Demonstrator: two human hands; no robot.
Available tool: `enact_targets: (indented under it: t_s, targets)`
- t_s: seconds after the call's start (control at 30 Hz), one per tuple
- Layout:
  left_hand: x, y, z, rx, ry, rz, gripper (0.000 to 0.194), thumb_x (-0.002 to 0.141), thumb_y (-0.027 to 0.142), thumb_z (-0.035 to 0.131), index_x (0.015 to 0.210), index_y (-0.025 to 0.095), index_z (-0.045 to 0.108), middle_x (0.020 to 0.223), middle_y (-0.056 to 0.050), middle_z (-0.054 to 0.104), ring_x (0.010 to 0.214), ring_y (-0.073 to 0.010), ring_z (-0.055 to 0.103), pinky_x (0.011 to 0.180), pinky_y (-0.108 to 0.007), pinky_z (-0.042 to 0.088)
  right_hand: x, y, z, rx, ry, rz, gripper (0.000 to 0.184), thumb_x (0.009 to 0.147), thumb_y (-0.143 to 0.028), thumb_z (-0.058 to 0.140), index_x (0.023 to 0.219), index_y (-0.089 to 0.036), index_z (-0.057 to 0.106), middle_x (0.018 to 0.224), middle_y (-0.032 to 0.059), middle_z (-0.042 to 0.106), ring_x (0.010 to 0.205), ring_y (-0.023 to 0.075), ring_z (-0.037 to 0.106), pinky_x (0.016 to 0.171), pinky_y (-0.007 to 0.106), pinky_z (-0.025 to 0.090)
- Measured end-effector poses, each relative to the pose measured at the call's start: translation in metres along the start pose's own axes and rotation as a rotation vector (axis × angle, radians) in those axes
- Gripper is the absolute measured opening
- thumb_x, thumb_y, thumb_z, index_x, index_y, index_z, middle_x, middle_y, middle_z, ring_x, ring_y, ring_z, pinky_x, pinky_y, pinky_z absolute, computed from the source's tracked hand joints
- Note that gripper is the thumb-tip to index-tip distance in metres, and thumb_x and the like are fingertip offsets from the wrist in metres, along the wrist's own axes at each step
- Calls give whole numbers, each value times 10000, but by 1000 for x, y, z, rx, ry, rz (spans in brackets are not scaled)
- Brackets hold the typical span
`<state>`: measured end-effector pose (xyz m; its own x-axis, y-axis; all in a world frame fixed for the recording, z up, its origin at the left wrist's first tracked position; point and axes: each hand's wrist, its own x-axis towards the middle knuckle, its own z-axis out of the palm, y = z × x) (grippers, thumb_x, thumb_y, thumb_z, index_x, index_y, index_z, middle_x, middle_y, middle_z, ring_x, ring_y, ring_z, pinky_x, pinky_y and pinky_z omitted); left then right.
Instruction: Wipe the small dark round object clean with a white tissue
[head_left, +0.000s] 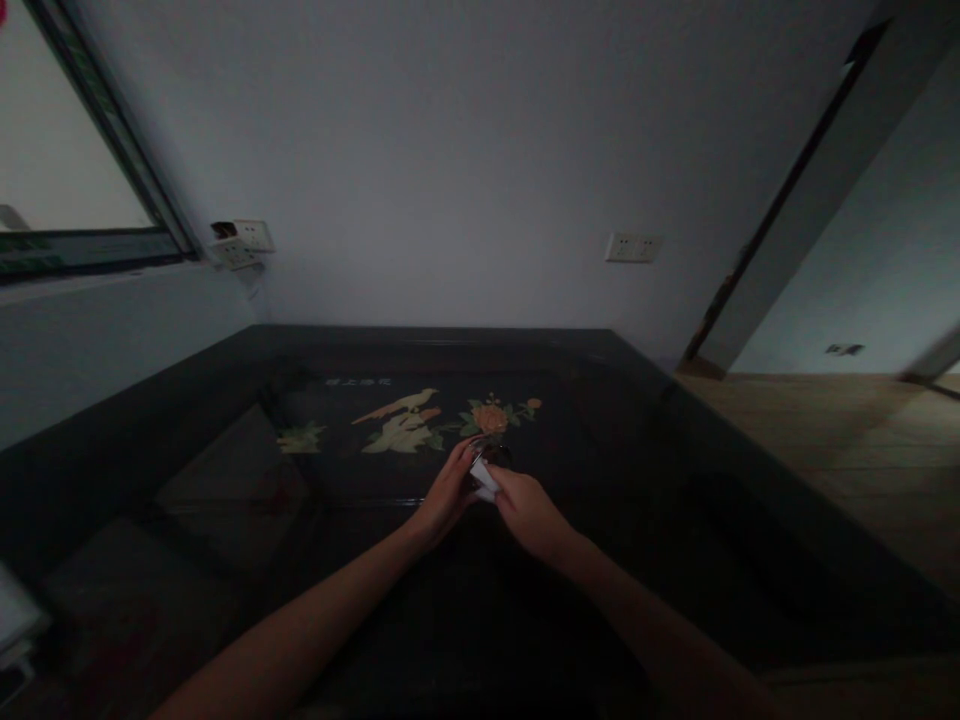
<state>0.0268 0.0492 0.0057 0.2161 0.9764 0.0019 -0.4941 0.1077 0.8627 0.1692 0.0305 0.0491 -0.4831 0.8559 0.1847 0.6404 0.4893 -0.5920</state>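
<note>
Near the middle of the view, both of my hands meet above a dark glossy table (420, 620). The fingers of my left hand (442, 495) curl around a small shiny, rounded thing (493, 452); its kind is too small and dim to tell. My right hand (529, 508) pinches a small white piece (484, 480), like folded tissue or cloth, against the near side of that shiny thing. Parts of both items are hidden by my fingers.
The tabletop bears a printed bird (409, 402) and flower (489, 415). Behind it rises a pale wall with a double socket (634, 247) and another socket (238, 250) at left. A white object (16, 615) is cut off at the lower left. Wooden floor (810, 430) lies right.
</note>
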Motion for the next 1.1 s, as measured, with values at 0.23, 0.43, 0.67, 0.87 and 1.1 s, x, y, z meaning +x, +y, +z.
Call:
enact_targets:
  t_s: [0.23, 0.43, 0.67, 0.87, 1.1]
  targets:
    - [2, -2, 2, -20, 13, 0, 413, 776, 463, 606, 1129, 256, 552, 1121, -60, 570, 956, -197, 550, 731, -286, 480, 12, 7, 11, 581, 186, 119, 358, 787, -97, 369, 1060, -140, 596, 967, 64, 676, 876, 195, 610, 828, 307, 465]
    - [1, -1, 2, -14, 11, 6, 414, 787, 468, 588, 1138, 251, 553, 1100, -52, 594, 942, -194, 557, 732, -272, 468, 2, -2, 3, 162, 71, 30, 300, 776, -52, 369, 897, -141, 629, 846, 62, 681, 764, 177, 607, 708, 253, 453]
    - [0, 1, 3, -38, -21, -24, 430, 794, 471, 581, 1143, 222, 555, 1089, -74, 620, 958, -211, 569, 782, -305, 457, -6, -2, -20, -425, -184, -248, 314, 864, -77, 364, 1026, -143, 624, 1020, 104, 677, 950, 212, 608, 848, 319, 434]
    - [2, 0, 3, -15, -20, -14, 412, 789, 464, 590, 1110, 205, 581, 1055, -72, 630, 926, -206, 573, 766, -299, 452, -7, -4, -18, -465, -185, -236, 321, 857, -76, 365, 1040, -128, 624, 1036, 120, 674, 958, 221, 606, 865, 337, 430]
    - [3, -1, 0, 17, -15, -3, 417, 795, 466, 584, 1138, 233, 552, 1052, -49, 605, 870, -171, 561, 670, -241, 449, 1, -1, -1, 107, 30, -1, 327, 746, -33, 367, 909, -127, 634, 873, 79, 683, 798, 183, 611, 723, 255, 438]
